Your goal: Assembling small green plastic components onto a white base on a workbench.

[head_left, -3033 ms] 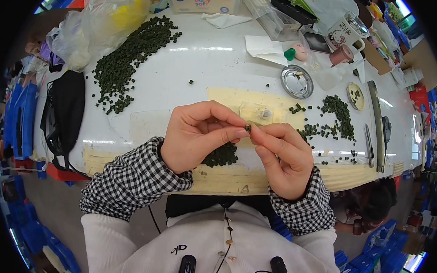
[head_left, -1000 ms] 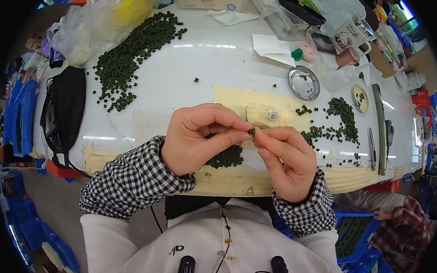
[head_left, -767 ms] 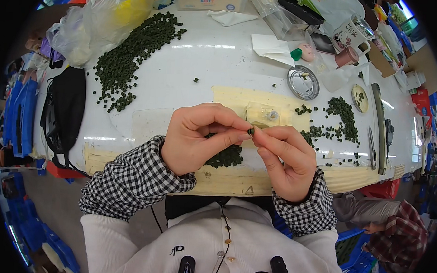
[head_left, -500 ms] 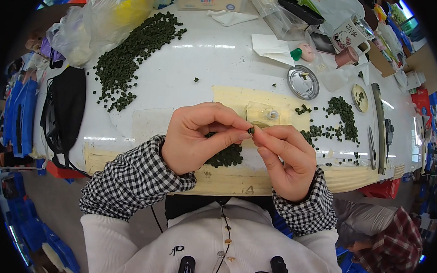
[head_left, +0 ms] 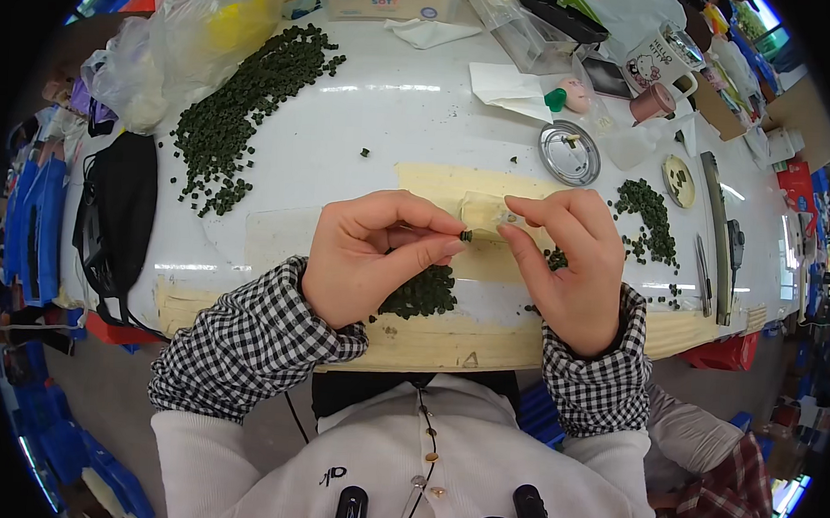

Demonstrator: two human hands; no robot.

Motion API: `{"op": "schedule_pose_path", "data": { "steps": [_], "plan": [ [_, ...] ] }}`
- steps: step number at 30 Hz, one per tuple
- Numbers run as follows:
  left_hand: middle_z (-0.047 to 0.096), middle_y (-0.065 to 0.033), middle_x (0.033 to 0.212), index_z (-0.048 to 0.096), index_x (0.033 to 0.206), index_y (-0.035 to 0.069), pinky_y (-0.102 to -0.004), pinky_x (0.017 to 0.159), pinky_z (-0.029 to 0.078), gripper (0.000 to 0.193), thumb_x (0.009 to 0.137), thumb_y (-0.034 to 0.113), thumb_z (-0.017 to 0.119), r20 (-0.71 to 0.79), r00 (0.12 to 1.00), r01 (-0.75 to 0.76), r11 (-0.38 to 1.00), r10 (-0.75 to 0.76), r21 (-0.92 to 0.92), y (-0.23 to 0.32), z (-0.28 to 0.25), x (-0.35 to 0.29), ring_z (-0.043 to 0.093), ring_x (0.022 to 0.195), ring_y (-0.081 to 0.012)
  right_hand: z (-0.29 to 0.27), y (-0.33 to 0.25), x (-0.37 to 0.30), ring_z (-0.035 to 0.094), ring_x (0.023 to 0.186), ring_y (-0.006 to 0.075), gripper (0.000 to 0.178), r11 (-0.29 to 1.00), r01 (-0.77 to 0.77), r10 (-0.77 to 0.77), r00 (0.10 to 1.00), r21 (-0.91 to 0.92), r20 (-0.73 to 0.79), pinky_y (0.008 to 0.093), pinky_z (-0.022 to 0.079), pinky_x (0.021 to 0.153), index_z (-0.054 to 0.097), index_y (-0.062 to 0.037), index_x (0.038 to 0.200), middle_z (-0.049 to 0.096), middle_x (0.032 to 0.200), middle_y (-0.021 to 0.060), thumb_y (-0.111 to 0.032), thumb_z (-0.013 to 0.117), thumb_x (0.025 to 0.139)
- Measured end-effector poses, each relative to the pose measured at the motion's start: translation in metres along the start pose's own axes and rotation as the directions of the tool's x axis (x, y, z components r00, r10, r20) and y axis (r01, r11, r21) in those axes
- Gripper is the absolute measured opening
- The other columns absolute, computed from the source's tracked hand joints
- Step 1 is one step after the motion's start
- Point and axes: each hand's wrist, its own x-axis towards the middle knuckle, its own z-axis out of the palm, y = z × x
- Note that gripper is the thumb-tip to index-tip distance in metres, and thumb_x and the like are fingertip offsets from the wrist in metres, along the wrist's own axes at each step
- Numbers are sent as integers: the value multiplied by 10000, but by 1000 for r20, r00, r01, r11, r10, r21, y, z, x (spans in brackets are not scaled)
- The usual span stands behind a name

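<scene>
My left hand (head_left: 373,257) pinches a small dark green pellet (head_left: 466,234) between thumb and forefinger above the white table (head_left: 383,137). My right hand (head_left: 572,266) is just right of it, its thumb and forefinger near a small clear plastic piece (head_left: 487,212) on the pale yellow sheet (head_left: 437,181); whether it grips that piece is unclear. A small heap of green pellets (head_left: 420,294) lies under my left hand near the table's front edge.
A long heap of green pellets (head_left: 245,113) runs across the back left beside clear plastic bags (head_left: 179,45). More pellets (head_left: 648,214) lie at right, with a round metal lid (head_left: 570,153), a small dish (head_left: 680,177), a mug (head_left: 655,61), tissues (head_left: 510,87). A black bag (head_left: 116,209) hangs at left.
My hands have drawn slightly apart; the pellet now sits in my left fingertips while my right fingers have opened a little. A person at the lower right has shifted.
</scene>
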Motion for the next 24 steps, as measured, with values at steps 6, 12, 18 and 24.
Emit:
{"op": "schedule_pose_path", "data": {
  "steps": [6, 12, 18, 24],
  "plan": [
    [640, -119, 955, 632, 998, -72, -250, 790, 546, 162, 839, -103, 628, 11, 1000, -5, 1000, 5, 3, 0, 0, 0, 642, 854, -149, -1, -2, -1, 532, 682, 213, 215, 1000, 18, -19, 997, -16, -78, 310, 434, 587, 683, -30, 911, 557, 773, 67, -19, 759, 710],
    [643, -113, 984, 638, 1018, -69, -249, 824, 547, 169, 852, -92, 617, 50, 999, -14, 1000, 14, 4, -2, -1, -2, 648, 900, -150, -22, -22, 9, 564, 709, 196, 185, 955, 128, -82, 981, 267, -177, 283, 457, 619, 674, -10, 908, 594, 821, 80, -7, 755, 741],
    [644, -110, 987, 640, 1015, -70, -246, 837, 543, 162, 858, -91, 608, 89, 996, -16, 1000, 16, 4, -2, -2, -2, 649, 925, -151, 3, -18, 2, 636, 774, 219, 101, 823, 1, 44, 997, 567, -65, 282, 514, 683, 584, 27, 915, 630, 872, 122, -19, 654, 859],
    [645, -111, 974, 642, 1007, -67, -255, 837, 543, 160, 853, -91, 610, 86, 996, -23, 1000, 22, 12, -2, -1, -3, 650, 917, -155, 4, -20, 1, 649, 768, 209, 78, 810, -45, 70, 997, 585, -20, 269, 533, 677, 585, 31, 916, 632, 884, 122, -6, 636, 871]
  ]
}}
